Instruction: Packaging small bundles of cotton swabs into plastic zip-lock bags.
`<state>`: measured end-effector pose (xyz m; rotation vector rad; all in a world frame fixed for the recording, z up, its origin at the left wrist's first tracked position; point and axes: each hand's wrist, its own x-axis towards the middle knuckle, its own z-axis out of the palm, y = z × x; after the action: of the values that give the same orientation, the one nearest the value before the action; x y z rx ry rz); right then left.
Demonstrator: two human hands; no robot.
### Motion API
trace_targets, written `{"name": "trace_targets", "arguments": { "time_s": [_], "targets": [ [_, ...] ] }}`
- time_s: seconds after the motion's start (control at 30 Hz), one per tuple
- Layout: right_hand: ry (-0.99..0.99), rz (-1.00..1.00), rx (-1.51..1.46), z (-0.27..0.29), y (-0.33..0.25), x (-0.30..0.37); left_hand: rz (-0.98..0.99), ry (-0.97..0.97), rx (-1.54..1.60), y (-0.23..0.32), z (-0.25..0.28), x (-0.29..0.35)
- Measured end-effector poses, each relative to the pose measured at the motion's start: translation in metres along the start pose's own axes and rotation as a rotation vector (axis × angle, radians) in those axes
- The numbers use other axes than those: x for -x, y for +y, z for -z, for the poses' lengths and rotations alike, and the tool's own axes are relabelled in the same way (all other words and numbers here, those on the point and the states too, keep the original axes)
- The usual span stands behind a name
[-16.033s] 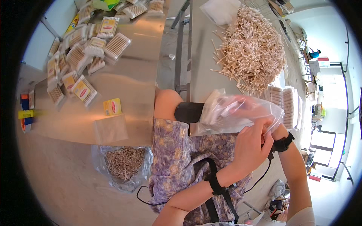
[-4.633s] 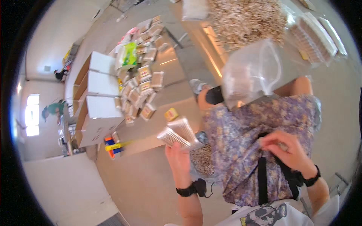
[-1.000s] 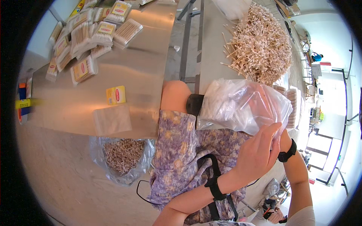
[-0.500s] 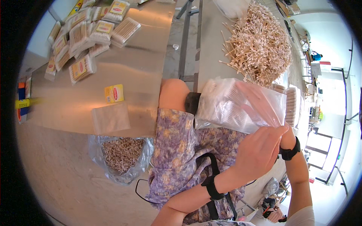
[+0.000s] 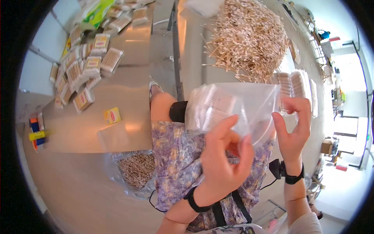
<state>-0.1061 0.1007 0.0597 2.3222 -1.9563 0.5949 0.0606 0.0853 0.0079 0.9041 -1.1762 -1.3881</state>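
**Both hands on a clear plastic bag above the lap**

The left hand point(image 5: 224, 156) is lifted in front of the chest, back toward the camera, with its fingers point(image 5: 220, 126) closed against the lower edge of a clear, crinkled plastic bag point(image 5: 233, 107). The right hand point(image 5: 294, 124) holds the same bag at its right side, thumb and fingers pinching the film between them. The bag hangs over the lap, just above a purple flowered garment point(image 5: 175, 156), and something pale and ribbed shows through its left half; it may be a pack of swabs, though the film blurs it. Each wrist carries a black band.

Below and to the left, on the floor, a second clear bag filled with brown stick ends point(image 5: 137, 169) lies open beside the knee. Just beyond it sits a low, shiny metal surface point(image 5: 128, 89) bearing a small yellow packet point(image 5: 112, 115) and, farther on, a spread of flat packs of wooden cotton swabs point(image 5: 87, 70).

Past the bag, on the long pale surface point(image 5: 191, 46) ahead, two neat stacks of white-tipped swabs point(image 5: 292, 84) stand near the right hand. Farthest off lies a large loose heap of wooden cotton swabs point(image 5: 249, 37).
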Motion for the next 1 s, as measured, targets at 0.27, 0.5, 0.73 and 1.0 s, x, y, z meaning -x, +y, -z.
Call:
{"name": "trace_targets", "arguments": {
  "time_s": [0.27, 0.5, 0.73, 1.0],
  "targets": [
    [0.152, -0.926, -1.153, -0.029, 0.003, 0.042, -0.643, 0.06, -0.737, 0.046, 0.001, -0.002],
    [0.438, -0.55, -1.445, -0.049, 0.003, 0.033, -0.127, -0.782, -1.278, 0.04, -0.069, -0.05],
    [0.732, -0.513, -1.235, -0.076, -0.05, 0.01, 0.25, -0.999, -1.226, -0.014, -0.032, -0.086],
    [0.633, -0.353, -1.501, -0.039, -0.019, 0.021, 0.314, -1.006, -1.445, -0.016, -0.072, -0.101]
  ]
}}
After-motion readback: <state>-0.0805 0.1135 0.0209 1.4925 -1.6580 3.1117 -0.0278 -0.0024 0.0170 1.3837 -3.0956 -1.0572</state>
